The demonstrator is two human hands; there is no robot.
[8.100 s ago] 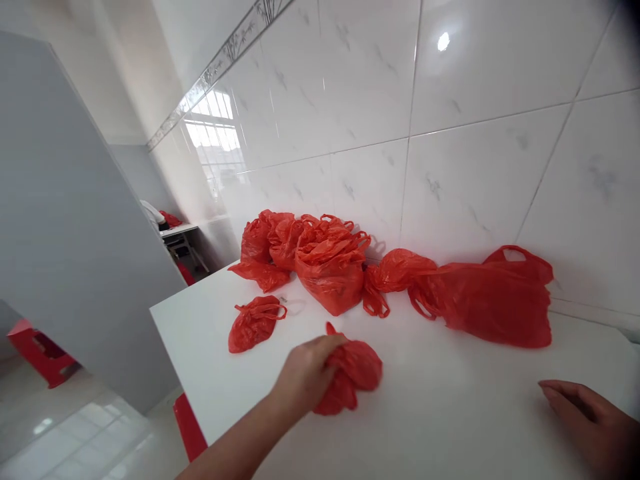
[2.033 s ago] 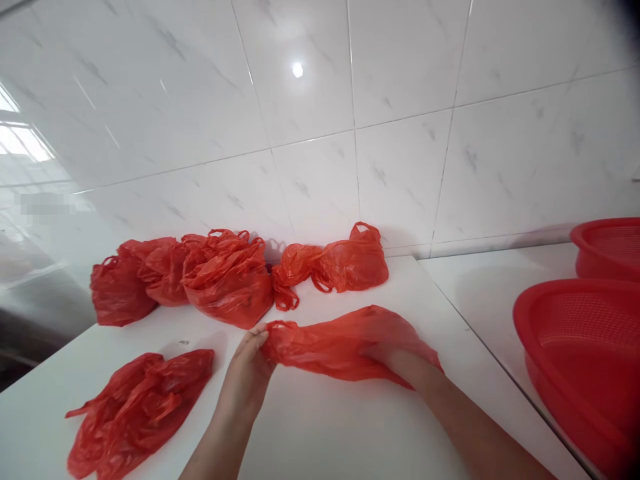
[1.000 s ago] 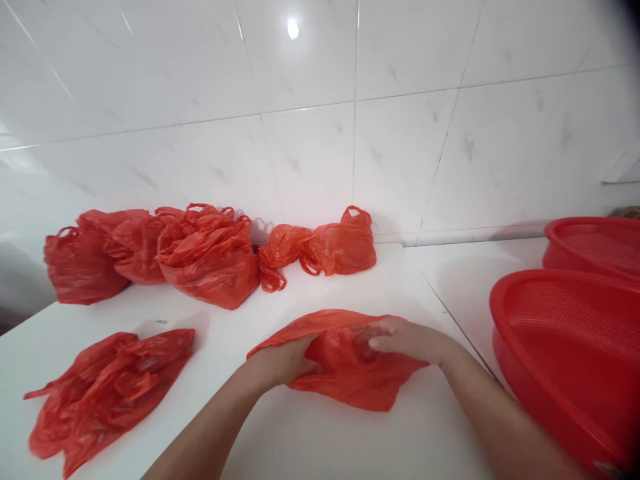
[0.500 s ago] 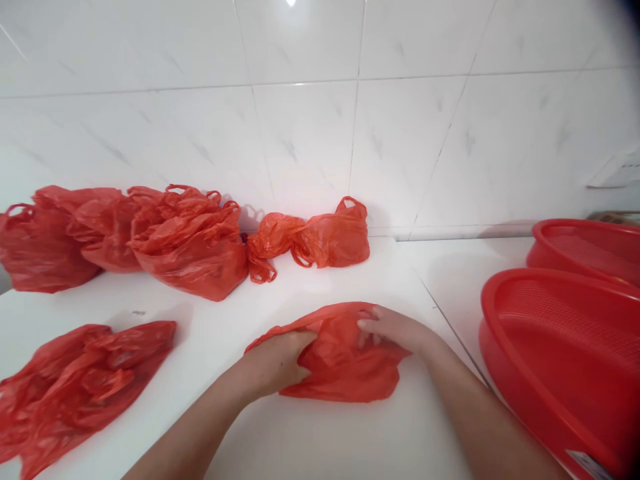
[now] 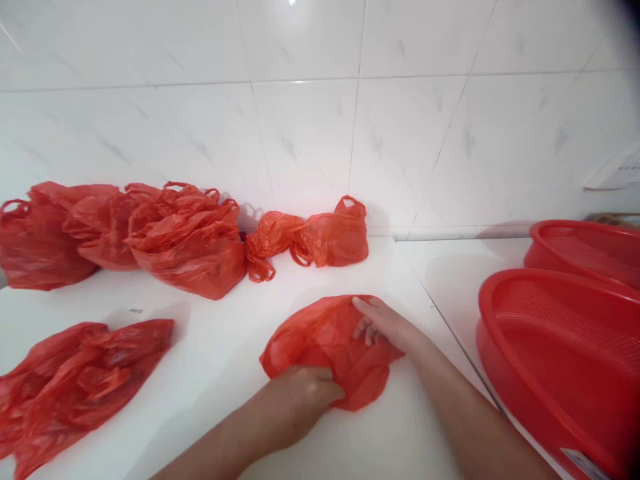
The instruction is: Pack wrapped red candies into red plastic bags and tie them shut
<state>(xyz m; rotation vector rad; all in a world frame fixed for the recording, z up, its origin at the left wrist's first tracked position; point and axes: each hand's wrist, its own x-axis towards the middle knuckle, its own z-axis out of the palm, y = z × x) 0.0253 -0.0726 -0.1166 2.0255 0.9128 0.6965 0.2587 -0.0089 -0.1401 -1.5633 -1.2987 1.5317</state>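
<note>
A crumpled red plastic bag (image 5: 320, 340) lies on the white counter (image 5: 210, 373) in front of me. My left hand (image 5: 295, 400) is closed on its near edge, fingers curled into the plastic. My right hand (image 5: 383, 325) grips its far right side, fingers bent into the folds. Both hands bunch the bag into a rounded heap.
Flattened red bags (image 5: 75, 377) lie at the near left. Several stuffed red bags (image 5: 185, 240) and a knotted pair (image 5: 313, 240) line the tiled wall. Two red mesh baskets (image 5: 560, 347) (image 5: 585, 250) stand at the right, past a seam in the counter.
The bag has been gathered from a wide flat shape into a tighter heap. My left hand moved nearer to me along its edge; my right hand stayed on the far right side.
</note>
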